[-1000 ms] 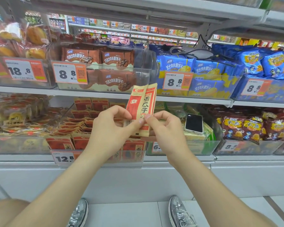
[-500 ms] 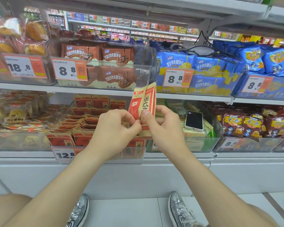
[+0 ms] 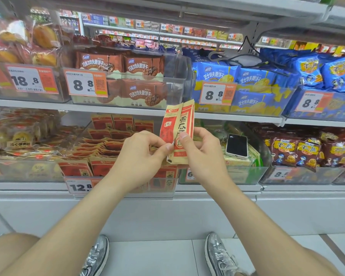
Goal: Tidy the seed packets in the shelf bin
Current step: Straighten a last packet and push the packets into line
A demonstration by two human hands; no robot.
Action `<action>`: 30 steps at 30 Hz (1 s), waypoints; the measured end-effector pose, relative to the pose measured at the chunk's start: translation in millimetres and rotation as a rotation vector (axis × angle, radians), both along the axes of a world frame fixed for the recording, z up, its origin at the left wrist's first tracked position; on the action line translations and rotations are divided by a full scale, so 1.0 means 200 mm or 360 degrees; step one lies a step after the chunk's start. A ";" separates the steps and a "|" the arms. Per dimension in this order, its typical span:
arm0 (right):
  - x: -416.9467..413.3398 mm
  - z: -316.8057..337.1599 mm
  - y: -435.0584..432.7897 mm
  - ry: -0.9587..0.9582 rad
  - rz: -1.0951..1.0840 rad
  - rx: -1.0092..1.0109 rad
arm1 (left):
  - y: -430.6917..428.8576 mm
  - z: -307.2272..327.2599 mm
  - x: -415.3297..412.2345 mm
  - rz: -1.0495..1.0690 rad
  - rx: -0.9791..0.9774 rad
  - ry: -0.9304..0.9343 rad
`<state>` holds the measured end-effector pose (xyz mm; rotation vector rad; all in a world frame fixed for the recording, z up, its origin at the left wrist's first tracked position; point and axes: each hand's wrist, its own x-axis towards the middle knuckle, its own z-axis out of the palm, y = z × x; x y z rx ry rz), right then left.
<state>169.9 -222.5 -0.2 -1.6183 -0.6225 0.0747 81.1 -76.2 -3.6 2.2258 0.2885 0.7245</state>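
Shelf bin (image 3: 76, 142): clear, on the lower shelf, holding rows of red-and-tan seed packets (image 3: 108, 145).
Left hand (image 3: 139, 154): I pinch the held packets (image 3: 177, 124) at their left edge.
Right hand (image 3: 205, 156): I pinch their right side.
Held packets: two, upright, above the bin's front right corner.
Phone (image 3: 236, 145): lies in the next bin.

Price tag (image 3: 80, 187) on the seed bin (image 3: 167, 188) reads 12.8.
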 end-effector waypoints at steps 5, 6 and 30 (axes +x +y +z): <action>0.00 0.01 0.00 0.0086 0.0059 0.0097 | -0.02 0.01 -0.01 0.0008 -0.0119 -0.0061; 0.00 0.01 0.00 0.0111 0.0087 0.0105 | -0.02 0.01 -0.01 -0.0017 -0.0205 -0.0080; -0.01 0.02 -0.05 0.0053 0.0437 0.0032 | 0.02 0.03 -0.03 -0.0056 -0.0613 -0.0085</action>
